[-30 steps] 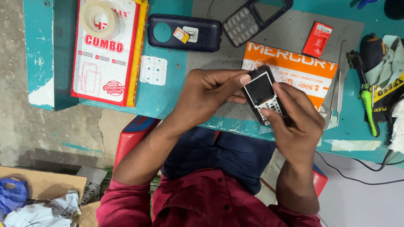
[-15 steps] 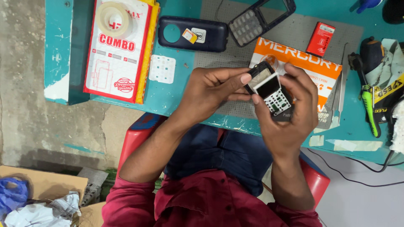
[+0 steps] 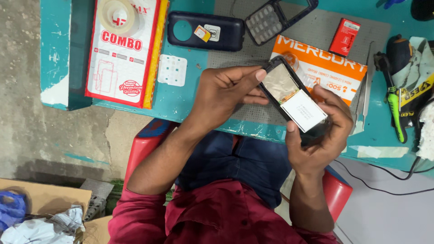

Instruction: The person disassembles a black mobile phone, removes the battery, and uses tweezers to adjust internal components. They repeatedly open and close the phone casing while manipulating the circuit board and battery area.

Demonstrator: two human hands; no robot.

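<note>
Teal worktop (image 3: 190,101) filled the upper frame, strewn with phone parts. Centre right, right hand (image 3: 323,135) cradled the opened phone (image 3: 294,99), back up, steadying it; left hand (image 3: 226,92) pinched its upper edge.

shirt: dark red, sleeves pushed above elbows | trousers: dark blue | hands (image 3: 271,108): bare

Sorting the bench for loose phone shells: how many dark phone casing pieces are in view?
3. One back cover lies on the teal table, one keypad frame lies near the far edge, and one phone body is held in both hands. Others may be hidden.
</note>
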